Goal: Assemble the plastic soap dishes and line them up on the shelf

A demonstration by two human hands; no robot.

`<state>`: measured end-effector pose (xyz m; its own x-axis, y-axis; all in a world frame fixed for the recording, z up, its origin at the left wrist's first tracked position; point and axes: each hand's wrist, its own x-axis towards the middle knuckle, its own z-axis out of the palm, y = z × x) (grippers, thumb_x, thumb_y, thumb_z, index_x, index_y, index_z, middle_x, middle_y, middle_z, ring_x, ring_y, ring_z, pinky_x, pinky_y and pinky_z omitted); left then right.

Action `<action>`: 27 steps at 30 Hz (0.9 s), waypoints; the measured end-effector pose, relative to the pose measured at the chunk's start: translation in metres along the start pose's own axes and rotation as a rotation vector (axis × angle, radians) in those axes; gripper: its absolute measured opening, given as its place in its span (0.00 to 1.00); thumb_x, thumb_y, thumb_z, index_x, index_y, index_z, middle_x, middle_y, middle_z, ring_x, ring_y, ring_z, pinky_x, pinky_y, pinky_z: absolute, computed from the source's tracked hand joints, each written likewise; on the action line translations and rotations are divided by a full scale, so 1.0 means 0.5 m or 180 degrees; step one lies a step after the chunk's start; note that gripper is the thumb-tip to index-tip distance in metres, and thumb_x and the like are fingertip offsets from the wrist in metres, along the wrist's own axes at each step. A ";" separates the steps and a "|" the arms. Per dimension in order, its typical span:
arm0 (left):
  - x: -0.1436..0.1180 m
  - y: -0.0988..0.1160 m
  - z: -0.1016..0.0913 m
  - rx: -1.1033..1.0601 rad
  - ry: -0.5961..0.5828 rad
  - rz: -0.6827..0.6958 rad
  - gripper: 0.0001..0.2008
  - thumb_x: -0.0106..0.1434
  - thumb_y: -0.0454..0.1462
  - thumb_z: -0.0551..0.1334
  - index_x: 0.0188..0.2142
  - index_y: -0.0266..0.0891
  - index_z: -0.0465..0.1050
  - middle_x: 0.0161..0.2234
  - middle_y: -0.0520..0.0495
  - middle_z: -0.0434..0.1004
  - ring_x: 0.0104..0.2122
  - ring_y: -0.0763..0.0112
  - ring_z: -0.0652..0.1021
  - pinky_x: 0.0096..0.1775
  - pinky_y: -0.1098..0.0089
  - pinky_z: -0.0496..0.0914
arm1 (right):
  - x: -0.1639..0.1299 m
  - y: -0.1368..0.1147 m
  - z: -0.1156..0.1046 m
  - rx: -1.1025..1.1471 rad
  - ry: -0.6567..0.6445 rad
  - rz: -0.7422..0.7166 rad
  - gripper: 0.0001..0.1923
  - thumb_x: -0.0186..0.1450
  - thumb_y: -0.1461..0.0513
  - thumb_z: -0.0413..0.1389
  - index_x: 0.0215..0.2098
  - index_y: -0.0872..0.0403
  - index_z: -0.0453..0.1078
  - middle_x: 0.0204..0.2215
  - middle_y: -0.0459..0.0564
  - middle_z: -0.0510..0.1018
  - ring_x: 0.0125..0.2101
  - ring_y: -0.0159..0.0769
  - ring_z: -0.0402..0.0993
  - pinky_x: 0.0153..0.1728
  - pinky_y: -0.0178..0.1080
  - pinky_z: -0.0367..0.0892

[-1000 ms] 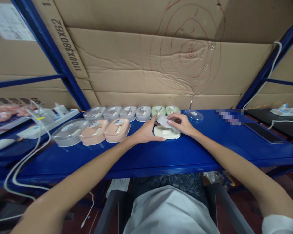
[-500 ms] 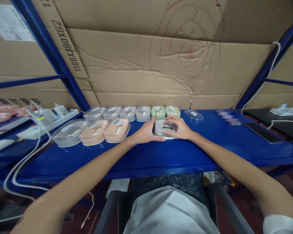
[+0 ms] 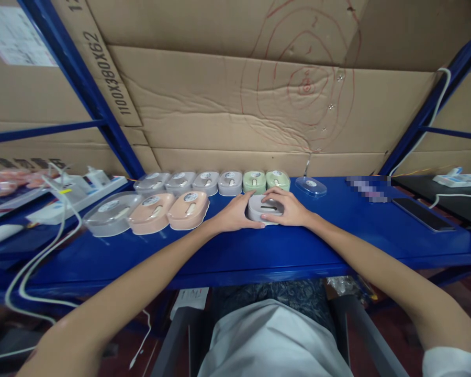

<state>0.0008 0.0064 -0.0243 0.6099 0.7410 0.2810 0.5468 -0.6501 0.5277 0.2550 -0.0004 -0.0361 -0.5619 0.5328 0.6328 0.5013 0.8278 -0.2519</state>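
Between my two hands sits a small grey rounded case (image 3: 265,203) with a dark slot in its top, low over the blue tabletop. My left hand (image 3: 237,212) wraps its left side, thumb along the front. From the right, my right hand (image 3: 288,208) grips it with curled fingers over the top edge. A thin pale edge shows under the case. Just behind stand two green cases (image 3: 255,181) under clear covers. A loose clear lid (image 3: 311,186) with a round sticker lies to the right of them.
Grey covered cases (image 3: 206,183) line the back; two peach cases (image 3: 188,210) and a larger grey one (image 3: 113,213) stand in front. A phone (image 3: 423,213) lies at right. White cables (image 3: 65,225) hang at left. Cardboard (image 3: 220,99) walls the back.
The grey case's top part has settled lower and flatter between my hands. My right fingers have shifted slightly down and left with it.
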 end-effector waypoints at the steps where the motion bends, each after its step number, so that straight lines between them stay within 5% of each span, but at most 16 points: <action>1: 0.000 0.001 0.000 0.0016 -0.0001 0.0025 0.57 0.52 0.56 0.79 0.73 0.36 0.59 0.70 0.29 0.68 0.68 0.34 0.71 0.67 0.43 0.66 | 0.000 -0.001 0.000 -0.0009 -0.0019 -0.0008 0.24 0.67 0.44 0.67 0.51 0.51 0.77 0.52 0.57 0.79 0.49 0.49 0.82 0.54 0.53 0.77; 7: 0.001 0.005 -0.001 0.0034 -0.0017 0.0224 0.47 0.55 0.54 0.77 0.69 0.40 0.66 0.63 0.36 0.76 0.61 0.41 0.77 0.61 0.47 0.71 | 0.001 -0.004 0.002 -0.0003 -0.0035 -0.0044 0.24 0.67 0.44 0.68 0.51 0.51 0.78 0.53 0.58 0.79 0.50 0.50 0.82 0.54 0.52 0.77; 27: 0.003 0.007 -0.008 -0.0041 -0.0050 0.0268 0.44 0.53 0.54 0.79 0.65 0.41 0.72 0.60 0.39 0.80 0.58 0.42 0.79 0.59 0.48 0.72 | 0.001 -0.001 0.002 -0.0086 -0.0158 -0.0016 0.26 0.66 0.42 0.67 0.52 0.51 0.78 0.53 0.58 0.80 0.51 0.51 0.81 0.54 0.52 0.77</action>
<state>0.0014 0.0058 -0.0189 0.6622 0.6811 0.3123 0.4859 -0.7076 0.5129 0.2539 -0.0003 -0.0363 -0.5960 0.5373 0.5968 0.5156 0.8258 -0.2286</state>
